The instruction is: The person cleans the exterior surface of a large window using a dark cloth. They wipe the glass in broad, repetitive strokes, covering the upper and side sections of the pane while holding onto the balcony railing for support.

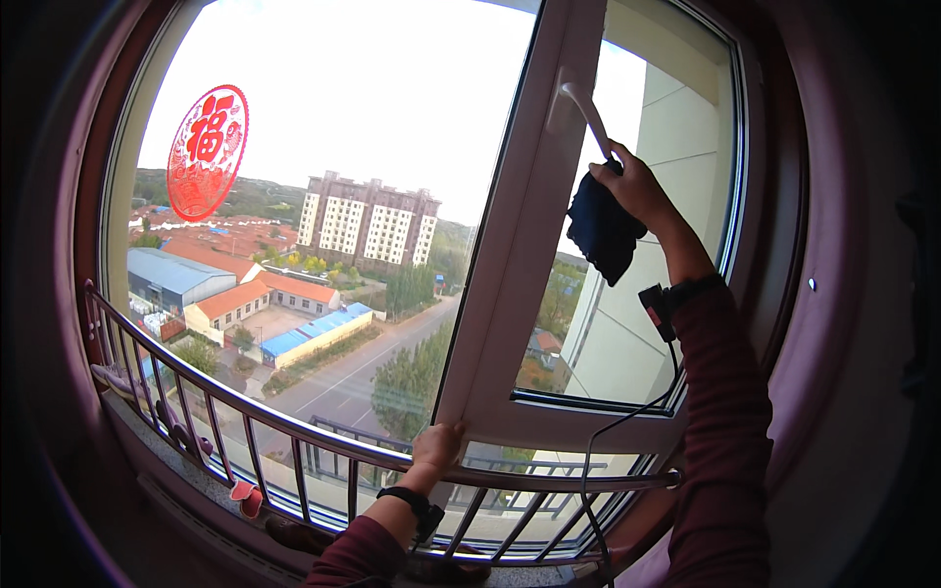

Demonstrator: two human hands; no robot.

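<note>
Cloth (608,235), dark and limp, hangs bunched below the right hand (637,181), whose fingers fold closely over it, right up at the lower end of the window handle (588,113). Down by the railing (343,446), the left hand (437,446) sits curled against the pale frame (487,338); whether it grips anything, I can't tell. Progress? Work looks under way, I'd judge, with the cloth lifted and not yet put down; which surfaces are done and which remain, the view doesn't show. Textures now: smooth, dull frame, slim bent handle, shiny round rail over thin bars, soft ragged folds, and clear glass (372,108) bearing a round, red, cut-out sticker (208,153).
</note>
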